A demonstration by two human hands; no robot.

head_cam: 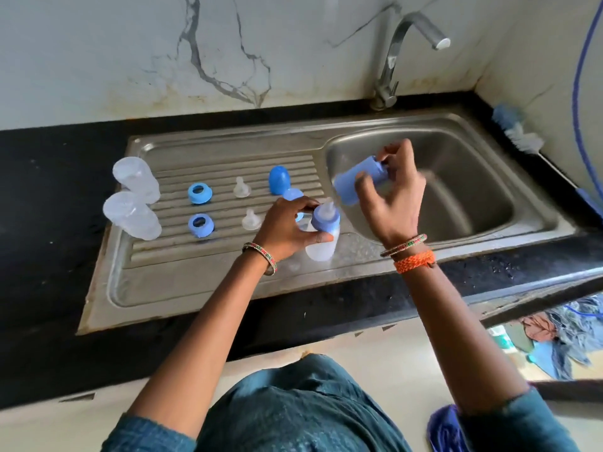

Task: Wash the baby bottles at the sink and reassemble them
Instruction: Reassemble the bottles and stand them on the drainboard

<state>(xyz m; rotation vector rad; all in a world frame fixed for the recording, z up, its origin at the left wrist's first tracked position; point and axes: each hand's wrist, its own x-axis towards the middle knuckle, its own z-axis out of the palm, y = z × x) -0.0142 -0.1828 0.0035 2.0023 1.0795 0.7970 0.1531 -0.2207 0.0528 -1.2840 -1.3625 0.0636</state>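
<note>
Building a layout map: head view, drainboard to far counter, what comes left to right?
Two clear bottles → two blue rings → two loose teats → blue cap → left hand on assembled bottle → right hand with blue cap → bottle brush.

The right hand point(391, 194) is motion-blurred, and the left hand point(287, 228) hides a blue piece point(298, 217) behind it

Left of my left hand point(287, 228) the drainboard point(208, 282) is crowded with rings point(199, 193), teats point(242, 187) and two clear bottles point(133, 199). Toward me its flat strip lies bare. Beyond my right hand point(391, 197), the basin point(463, 190) is open under the tap point(396, 60).
</note>
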